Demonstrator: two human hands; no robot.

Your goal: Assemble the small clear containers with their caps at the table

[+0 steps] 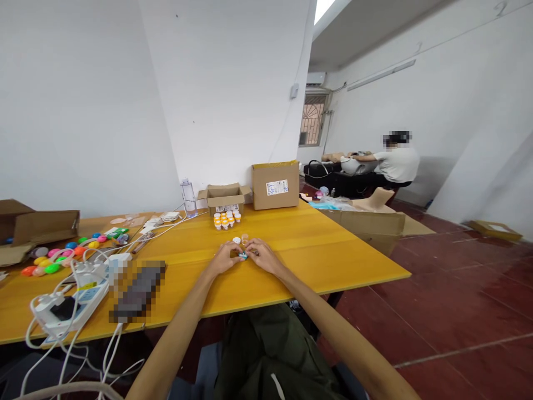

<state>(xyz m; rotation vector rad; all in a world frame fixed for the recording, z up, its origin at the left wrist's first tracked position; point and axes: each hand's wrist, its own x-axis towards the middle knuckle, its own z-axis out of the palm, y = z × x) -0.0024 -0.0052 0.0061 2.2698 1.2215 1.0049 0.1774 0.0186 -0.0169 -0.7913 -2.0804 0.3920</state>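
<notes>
My left hand (227, 258) and my right hand (264, 256) meet over the table, the fingers of both pinched together. Between their fingertips is a small blue-and-white piece (242, 256), too small and partly covered for me to tell its kind. Just beyond the fingers lie a round white lid (236, 240) and a small clear cup (245, 238). Farther back, several small white jars with orange parts (227, 220) stand in a tight group.
An open cardboard box (227, 200) and a taped carton (275, 189) stand by the wall, near a clear bottle (189, 199). Left are colourful balls (52, 269), a power strip (89, 300) with cables and a phone (139, 291). A person (397, 164) sits at the far right.
</notes>
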